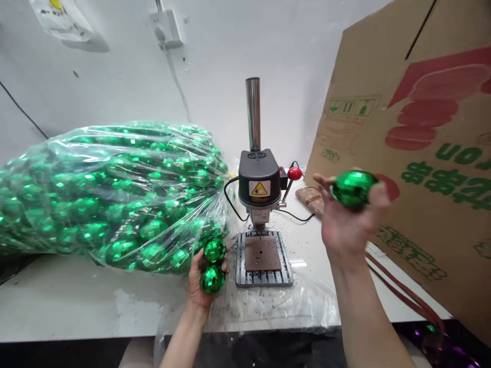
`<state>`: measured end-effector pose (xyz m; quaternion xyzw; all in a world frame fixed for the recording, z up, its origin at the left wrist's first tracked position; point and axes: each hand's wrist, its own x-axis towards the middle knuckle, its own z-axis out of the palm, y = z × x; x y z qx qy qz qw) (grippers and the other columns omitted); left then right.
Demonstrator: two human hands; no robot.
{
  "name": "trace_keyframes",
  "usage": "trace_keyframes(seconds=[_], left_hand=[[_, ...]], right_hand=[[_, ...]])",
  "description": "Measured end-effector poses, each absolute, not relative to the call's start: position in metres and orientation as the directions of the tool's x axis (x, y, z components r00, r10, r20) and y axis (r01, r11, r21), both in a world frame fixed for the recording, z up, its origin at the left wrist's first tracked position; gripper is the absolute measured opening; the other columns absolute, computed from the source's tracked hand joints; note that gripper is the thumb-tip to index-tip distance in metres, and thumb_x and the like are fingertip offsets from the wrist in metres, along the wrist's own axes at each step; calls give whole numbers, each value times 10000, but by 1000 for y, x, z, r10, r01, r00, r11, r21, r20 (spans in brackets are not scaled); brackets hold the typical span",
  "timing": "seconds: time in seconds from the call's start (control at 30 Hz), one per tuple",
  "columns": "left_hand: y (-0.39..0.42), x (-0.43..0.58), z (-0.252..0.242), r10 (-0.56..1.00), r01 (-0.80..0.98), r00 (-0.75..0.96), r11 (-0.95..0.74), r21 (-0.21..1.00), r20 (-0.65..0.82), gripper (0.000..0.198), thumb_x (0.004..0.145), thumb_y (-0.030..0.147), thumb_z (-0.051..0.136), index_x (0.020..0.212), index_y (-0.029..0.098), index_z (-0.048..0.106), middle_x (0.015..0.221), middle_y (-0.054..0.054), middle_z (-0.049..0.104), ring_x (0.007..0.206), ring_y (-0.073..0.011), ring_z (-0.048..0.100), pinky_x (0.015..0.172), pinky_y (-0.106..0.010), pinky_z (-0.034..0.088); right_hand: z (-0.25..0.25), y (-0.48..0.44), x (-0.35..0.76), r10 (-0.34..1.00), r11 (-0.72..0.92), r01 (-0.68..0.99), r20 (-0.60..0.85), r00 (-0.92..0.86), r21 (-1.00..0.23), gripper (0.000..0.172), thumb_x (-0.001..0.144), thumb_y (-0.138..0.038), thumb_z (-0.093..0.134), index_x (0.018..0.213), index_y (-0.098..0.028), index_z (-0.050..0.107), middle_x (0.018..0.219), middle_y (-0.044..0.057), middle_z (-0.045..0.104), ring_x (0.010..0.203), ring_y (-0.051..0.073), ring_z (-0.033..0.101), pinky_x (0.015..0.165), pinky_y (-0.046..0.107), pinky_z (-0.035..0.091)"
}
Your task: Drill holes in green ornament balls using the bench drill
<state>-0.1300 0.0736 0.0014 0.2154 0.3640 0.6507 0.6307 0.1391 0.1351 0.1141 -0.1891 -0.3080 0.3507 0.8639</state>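
Observation:
Two shiny green faceted balls (213,279) rest one above the other in my left hand (199,286), whose fingers curl around them at the mouth of a clear plastic bag (115,194) full of the same balls. My right hand (347,230) is raised on the right, its fingers around another green ball (353,188), which is a little blurred. Between my hands stands a small bench drill press (259,176) with a red-knobbed lever (294,174). Under its chuck, a brown plate (263,253) with a small hole lies on the slotted metal base (264,278).
A big printed cardboard box (360,133) stands open on the right. Dark shavings are scattered around the drill base on the white table (126,306). Loose clear plastic covers the table's front edge. A socket (166,29) with a cable is on the wall.

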Motion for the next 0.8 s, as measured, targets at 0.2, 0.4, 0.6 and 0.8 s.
trace_keyframes(seconds=[0.2,0.4,0.6,0.8], left_hand=[[74,-128,5,970,-678,-145,47,734,-196,374,732,412,686,939,101,690,869,-144,715,518,-149,551,488,-295,479],[72,-126,8,967,-686,-141,60,725,-214,369,750,411,677,934,90,688,881,-145,714,512,-152,559,488,-301,481],[70,-123,9,971,-713,-108,73,697,-213,372,781,428,647,945,96,678,900,-131,712,521,-134,565,514,-284,485],[69,-122,7,971,-726,-86,92,682,-223,397,766,451,649,929,89,678,844,-118,704,521,-138,564,496,-279,477]], right_hand=[[111,235,139,823,568,-457,486,294,-684,407,812,-557,600,1073,-276,462,908,-39,562,745,114,676,764,310,559],[101,246,129,783,622,-286,570,251,-729,427,823,-583,559,1100,-281,440,967,1,557,801,161,678,673,305,553],[102,247,127,679,718,-150,637,365,-680,389,836,-556,574,1064,-250,497,968,2,544,821,136,642,720,317,551],[105,247,129,703,662,-11,615,358,-750,396,854,-532,555,1089,-217,506,961,37,598,903,147,654,754,299,530]])
